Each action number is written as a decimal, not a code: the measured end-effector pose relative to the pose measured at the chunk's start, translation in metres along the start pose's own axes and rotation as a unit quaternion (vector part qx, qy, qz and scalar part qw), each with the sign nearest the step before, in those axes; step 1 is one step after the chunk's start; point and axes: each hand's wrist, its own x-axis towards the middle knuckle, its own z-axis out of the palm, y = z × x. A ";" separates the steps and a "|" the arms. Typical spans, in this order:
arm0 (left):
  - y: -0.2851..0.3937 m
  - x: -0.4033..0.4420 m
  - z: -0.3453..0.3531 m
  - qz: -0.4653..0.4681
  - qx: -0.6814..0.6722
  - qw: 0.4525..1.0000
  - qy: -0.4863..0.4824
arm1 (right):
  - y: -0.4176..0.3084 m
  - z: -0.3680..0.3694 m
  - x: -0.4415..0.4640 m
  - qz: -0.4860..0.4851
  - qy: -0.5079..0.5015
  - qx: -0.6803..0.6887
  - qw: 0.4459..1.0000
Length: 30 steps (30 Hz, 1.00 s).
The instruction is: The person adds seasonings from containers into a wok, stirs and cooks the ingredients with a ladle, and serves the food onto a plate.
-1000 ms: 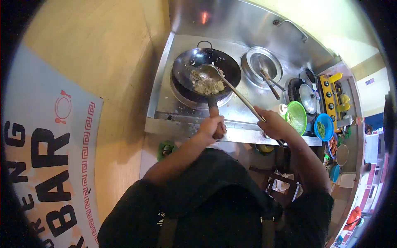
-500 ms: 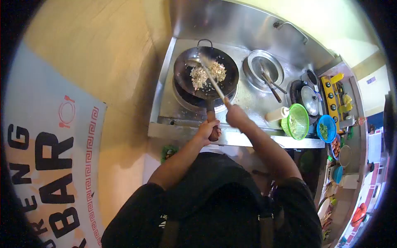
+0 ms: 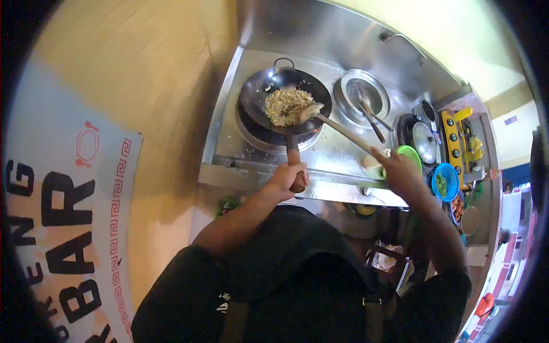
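A dark wok (image 3: 254, 94) rests on the round burner at the left of the steel stove. My left hand (image 3: 287, 178) is wrapped round its wooden handle (image 3: 293, 153). Chopped food (image 3: 281, 107) lies heaped in the middle of the wok. My right hand (image 3: 398, 172) grips the long shaft of a ladle (image 3: 346, 132). The ladle's head is at the right side of the wok, against the food. Partly behind my right hand are a green basket (image 3: 409, 152) and a pale bottle (image 3: 372, 162).
Right of the wok stands a metal pot (image 3: 338, 94) with utensils in it. Farther right are a lidded pan (image 3: 424, 142), a blue basket of greens (image 3: 456, 178) and a yellow burner unit (image 3: 452, 137). A steel backsplash (image 3: 320, 34) rises behind; a wall is at the left.
The ladle has swung from the wok's left side to its right, and my right hand has moved right, towards the green basket. The food now sits in one heap. My left hand stays on the handle.
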 end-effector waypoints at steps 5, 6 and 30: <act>-0.017 0.024 -0.052 -0.031 -0.007 0.999 -0.026 | -0.034 0.097 0.084 0.076 0.028 0.215 0.973; -0.016 0.020 -0.054 -0.023 -0.016 0.999 -0.020 | -0.048 0.094 0.093 0.078 0.044 0.262 0.961; -0.003 0.007 -0.022 -0.042 0.024 0.998 0.048 | 0.008 0.060 0.073 0.032 0.022 0.152 0.988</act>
